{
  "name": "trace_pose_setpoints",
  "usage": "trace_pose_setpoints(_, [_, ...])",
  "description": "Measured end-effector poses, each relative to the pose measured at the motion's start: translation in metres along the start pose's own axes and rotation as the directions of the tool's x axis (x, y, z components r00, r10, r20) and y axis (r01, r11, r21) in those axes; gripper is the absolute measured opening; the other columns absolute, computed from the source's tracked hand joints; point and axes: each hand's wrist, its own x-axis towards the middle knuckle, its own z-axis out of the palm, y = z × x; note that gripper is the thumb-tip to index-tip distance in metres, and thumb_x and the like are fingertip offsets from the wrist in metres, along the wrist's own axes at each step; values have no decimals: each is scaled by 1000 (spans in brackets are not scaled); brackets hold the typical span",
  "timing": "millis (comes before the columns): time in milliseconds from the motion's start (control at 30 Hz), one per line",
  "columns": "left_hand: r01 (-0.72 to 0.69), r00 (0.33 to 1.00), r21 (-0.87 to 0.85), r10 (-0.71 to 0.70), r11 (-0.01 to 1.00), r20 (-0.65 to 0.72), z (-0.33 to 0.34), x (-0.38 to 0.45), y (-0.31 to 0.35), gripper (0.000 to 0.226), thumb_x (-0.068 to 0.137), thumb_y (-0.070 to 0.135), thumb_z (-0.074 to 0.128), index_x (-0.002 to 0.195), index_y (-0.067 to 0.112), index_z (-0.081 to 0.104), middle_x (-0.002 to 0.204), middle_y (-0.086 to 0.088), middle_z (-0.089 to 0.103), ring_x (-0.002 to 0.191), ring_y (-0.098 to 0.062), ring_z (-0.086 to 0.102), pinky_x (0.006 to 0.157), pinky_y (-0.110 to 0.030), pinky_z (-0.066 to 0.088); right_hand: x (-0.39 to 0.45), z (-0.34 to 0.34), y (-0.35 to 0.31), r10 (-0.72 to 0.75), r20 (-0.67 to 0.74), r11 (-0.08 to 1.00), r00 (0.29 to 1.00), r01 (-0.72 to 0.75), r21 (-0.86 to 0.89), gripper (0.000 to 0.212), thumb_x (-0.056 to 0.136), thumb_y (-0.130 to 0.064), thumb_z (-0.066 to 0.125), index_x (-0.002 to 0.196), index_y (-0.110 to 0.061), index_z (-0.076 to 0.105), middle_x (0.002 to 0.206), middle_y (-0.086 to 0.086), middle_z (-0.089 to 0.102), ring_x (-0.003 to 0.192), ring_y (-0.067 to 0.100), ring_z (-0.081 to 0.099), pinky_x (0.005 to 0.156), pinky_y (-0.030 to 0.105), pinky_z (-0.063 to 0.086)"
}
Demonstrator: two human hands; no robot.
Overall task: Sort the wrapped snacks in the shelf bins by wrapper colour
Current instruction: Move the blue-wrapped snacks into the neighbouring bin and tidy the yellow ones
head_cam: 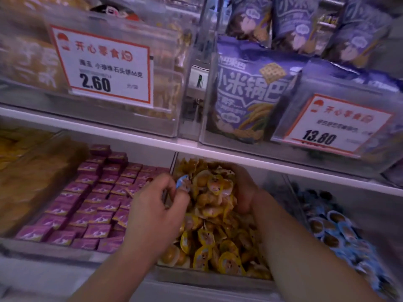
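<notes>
The middle bin [209, 277] on the lower shelf is heaped with yellow-wrapped snacks [216, 236]. My left hand [157, 205] hovers at the bin's left edge and pinches a blue-wrapped snack [182, 180] between thumb and fingers. My right hand [242, 188] reaches deep into the back of the yellow pile, its fingers curled round a clump of the yellow snacks. The bin on the right holds blue-wrapped snacks [340, 227]. The bin on the left holds purple-wrapped square snacks [87, 203].
A white shelf board [130, 136] runs just above the lower bins. Above it stand clear bins with yellowish packs, purple bags [248, 92] and two price cards [102, 66]. A brown-yellow pack [28, 175] lies at far left.
</notes>
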Motion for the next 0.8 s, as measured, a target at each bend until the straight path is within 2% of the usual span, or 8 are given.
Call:
trace_pose_setpoints(233, [1,1000,-59,-2,998,-26,1,0,1,31,83,47,54,64,25,43,48,7,43,42,-5,34,38,-26,29,-43,8,-17,-13,97,987,995,28,-155,46,92,-29,49,58,-11,73,63,8,70,57,21,69,56,24,54])
trace_pose_setpoints(333, [16,1000,-73,-17,997,-6,0,-1,1,30,82,46,55,64,26,43,47,8,42,42,-5,33,38,-26,32,-72,14,-17,6,187,927,982,65,-369,42,93,-15,47,57,-17,68,63,3,64,57,13,61,56,22,48])
trace_pose_setpoints(367, [8,1000,-59,-8,998,0,0,-1,2,29,82,45,55,64,26,43,47,7,42,42,-6,33,39,-28,33,-82,14,-16,2,208,850,978,108,-516,36,93,-10,48,66,-21,69,69,1,63,61,9,59,59,23,47])
trace_pose_setpoints(433, [-19,1000,-23,20,1000,14,-2,-1,2,27,80,45,54,64,26,43,49,4,43,43,-8,34,42,-33,31,-104,5,-18,25,243,454,970,205,-867,26,91,-5,57,97,-25,72,84,-8,65,69,-4,58,66,16,46])
trace_pose_setpoints(500, [-37,999,10,37,999,26,-3,-1,3,27,77,47,52,66,25,44,52,1,47,44,-10,37,44,-33,30,-119,-9,-15,71,239,95,968,232,-968,42,85,-11,68,125,-26,64,105,-8,66,85,-6,62,81,17,52])
trace_pose_setpoints(600, [-32,999,25,32,999,28,-3,-1,5,26,76,47,51,67,25,43,56,5,49,47,-11,39,45,-33,28,-132,-15,-1,-15,221,-51,975,220,-974,54,82,-16,68,134,-27,57,136,-5,56,122,12,55,103,31,46])
trace_pose_setpoints(700, [-62,998,73,60,995,32,-3,-1,6,26,76,44,51,64,23,40,51,2,42,50,-13,40,48,-32,26,-128,-15,2,-236,203,-247,951,143,-958,47,86,-34,62,132,-30,55,137,2,53,125,22,52,102,35,45])
trace_pose_setpoints(800, [-307,951,243,301,920,63,-3,0,9,25,78,33,53,62,21,39,54,12,35,59,-15,38,65,-30,29,-129,-15,0,-409,226,-367,884,67,-928,49,85,-43,51,133,-30,54,137,1,52,125,26,50,104,38,43])
